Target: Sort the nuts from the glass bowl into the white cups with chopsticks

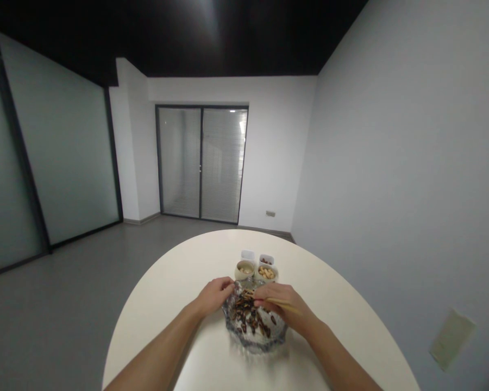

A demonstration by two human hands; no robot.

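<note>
The glass bowl (256,345) sits between and just nearer than both hands, its wavy near rim towards the wearer. Dark, slender pieces (248,316) lie scattered inside, below and left of the right hand. The left hand (217,292) touches the bowl's far-left rim with bent fingers; whether it grips or merely steadies cannot be told. The right hand (292,298) is closed around thin, pale chopsticks (285,306), which slant across it over the bowl; whether their tips pinch a piece is hidden.

The bowl looks rigid, fairly weighty, slick and breakable, so it is probably best held by the rim, palm against the outer wall. The chopsticks should be light and stiff, best held well back from the tips. The pieces seem light, dry and likely to roll or slip, so a pinch across the middle would suit.

Beyond the hands stand a small bowl on the left (238,275) and another on the right (275,274) holding tan pieces (265,272). Farther out, white dishes (248,254) stand on the pale table (342,315); the right-hand one contains reddish-brown bits.
</note>
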